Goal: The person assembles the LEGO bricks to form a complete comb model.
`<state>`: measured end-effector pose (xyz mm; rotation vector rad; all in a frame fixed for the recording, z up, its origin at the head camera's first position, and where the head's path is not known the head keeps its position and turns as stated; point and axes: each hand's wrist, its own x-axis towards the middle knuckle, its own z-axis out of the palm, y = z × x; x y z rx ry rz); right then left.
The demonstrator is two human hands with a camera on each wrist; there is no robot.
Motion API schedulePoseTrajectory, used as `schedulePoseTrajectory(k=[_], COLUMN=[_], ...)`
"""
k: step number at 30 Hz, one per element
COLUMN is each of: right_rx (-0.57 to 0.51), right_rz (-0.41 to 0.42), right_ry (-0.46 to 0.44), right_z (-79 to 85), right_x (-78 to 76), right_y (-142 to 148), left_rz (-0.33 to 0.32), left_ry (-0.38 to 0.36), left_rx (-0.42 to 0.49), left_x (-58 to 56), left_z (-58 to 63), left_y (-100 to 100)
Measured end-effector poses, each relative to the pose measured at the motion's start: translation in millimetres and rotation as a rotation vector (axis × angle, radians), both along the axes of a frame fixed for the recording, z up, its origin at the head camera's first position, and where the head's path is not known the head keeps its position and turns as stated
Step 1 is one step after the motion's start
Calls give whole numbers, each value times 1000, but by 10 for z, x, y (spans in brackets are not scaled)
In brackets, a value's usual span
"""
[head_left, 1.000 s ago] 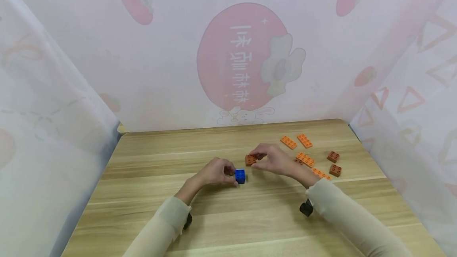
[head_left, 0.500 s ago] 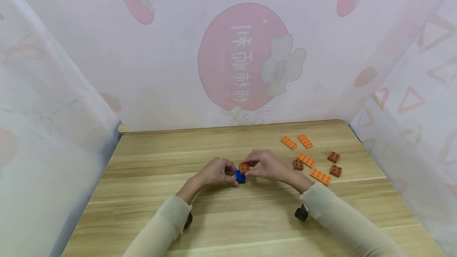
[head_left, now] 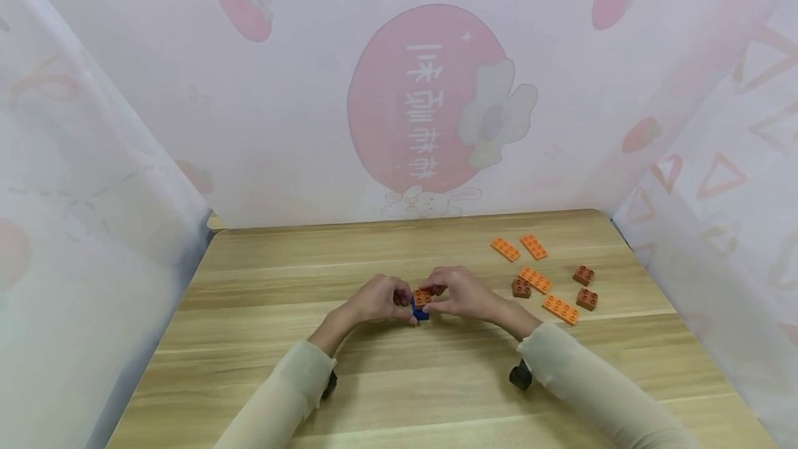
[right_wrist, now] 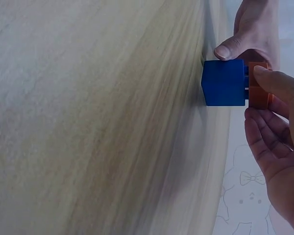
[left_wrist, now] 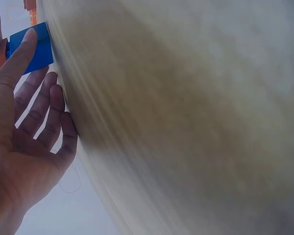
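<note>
My left hand (head_left: 378, 300) holds a blue toy building block (right_wrist: 224, 83) on the table between thumb and fingers; the thumb lies on its side in the left wrist view. With thumb and fingertips my right hand (head_left: 461, 294) pinches a brown building block (right_wrist: 258, 85) at the blue one's studded top. Some of the blue studs show between the two blocks in the right wrist view, so they are not fully pressed together. From the head view the brown block covers most of the blue one.
On the wooden table (head_left: 280, 262), right of the hands, lie several flat orange bricks (head_left: 560, 310). Among them are a brown block (head_left: 521, 288) beside an orange brick and two more brown blocks (head_left: 587, 298) further right. A patterned white curtain (head_left: 299, 123) hangs behind the table.
My right hand has moved left with the brown block, from beside the blue block to over its top. The left hand has stayed at the blue block.
</note>
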<state>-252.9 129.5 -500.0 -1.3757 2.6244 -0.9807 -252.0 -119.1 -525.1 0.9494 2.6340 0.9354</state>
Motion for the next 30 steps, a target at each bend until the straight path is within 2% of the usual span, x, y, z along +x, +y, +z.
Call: schedulePoseTrajectory(k=[17,30], right_rx=[2,85], right_rz=[6,-33], right_ry=[10,9], right_z=[20,105], right_x=[16,33], right_y=[-25,-95], left_rz=[1,1], left_ry=[11,-2], left_rx=[-18,-33], left_x=[16,14], left_z=[22,21], left_y=[29,10])
